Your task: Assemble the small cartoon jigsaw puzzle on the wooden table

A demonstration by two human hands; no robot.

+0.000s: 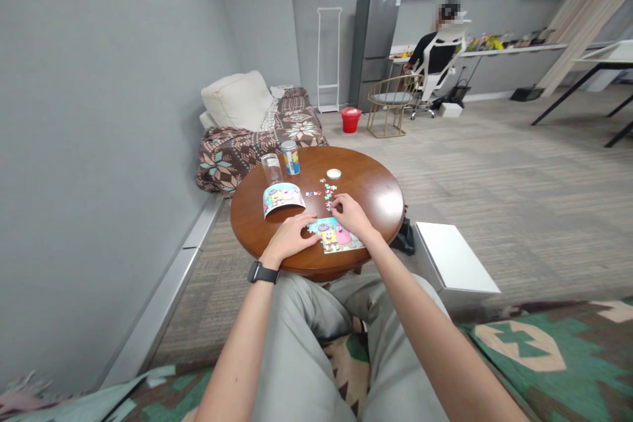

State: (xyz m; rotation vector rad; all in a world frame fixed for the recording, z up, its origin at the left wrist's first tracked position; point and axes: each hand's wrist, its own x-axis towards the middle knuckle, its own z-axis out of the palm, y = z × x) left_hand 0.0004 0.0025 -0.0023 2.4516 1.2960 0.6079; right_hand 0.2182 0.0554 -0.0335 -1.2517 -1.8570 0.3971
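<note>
A partly joined jigsaw puzzle (341, 235) with yellow and pink cartoon figures lies at the near side of the round wooden table (366, 178). My left hand (291, 237) rests at its left edge, thumb and forefinger apart. Above its top edge, my right hand (350, 214) has its fingertips pinched together on what looks like a small piece. Loose puzzle pieces (330, 191) are scattered just beyond those fingertips, and a short row of pieces (313, 194) lies left of them. A curved picture sheet (283, 196) with matching figures stands left of the pieces.
Behind the picture sheet are a clear plastic cylinder (271, 169) and a printed can (291, 158). A round lid (333, 174) lies farther back. A white box (455, 254) stands right of the table. Another person (435, 53) sits at the far counter.
</note>
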